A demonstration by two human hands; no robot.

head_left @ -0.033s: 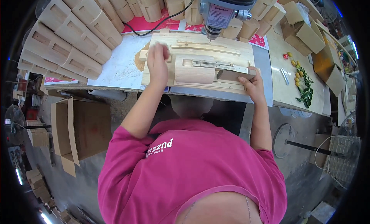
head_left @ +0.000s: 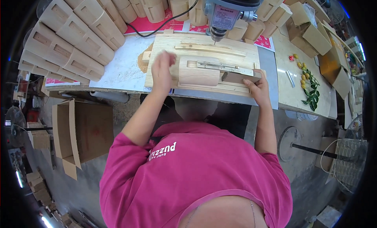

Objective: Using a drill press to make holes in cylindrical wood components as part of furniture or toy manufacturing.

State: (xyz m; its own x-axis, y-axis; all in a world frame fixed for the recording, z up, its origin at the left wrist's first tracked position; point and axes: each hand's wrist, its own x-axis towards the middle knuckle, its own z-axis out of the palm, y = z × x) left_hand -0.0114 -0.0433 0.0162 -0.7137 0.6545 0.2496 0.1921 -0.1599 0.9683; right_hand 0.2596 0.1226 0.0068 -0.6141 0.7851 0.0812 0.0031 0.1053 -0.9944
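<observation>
The left hand (head_left: 162,71) rests flat, fingers spread, on the wooden jig (head_left: 204,59) beside the curved wood block (head_left: 199,75). The right hand (head_left: 257,88) grips the jig's near corner.

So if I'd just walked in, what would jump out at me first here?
Probably the drill press hanging over a pale wooden jig board at the middle of the bench. The left hand rests on a curved wooden piece there, and the right hand grips the board's near right corner. Rows of similar curved wooden pieces are stacked to the left.
</observation>
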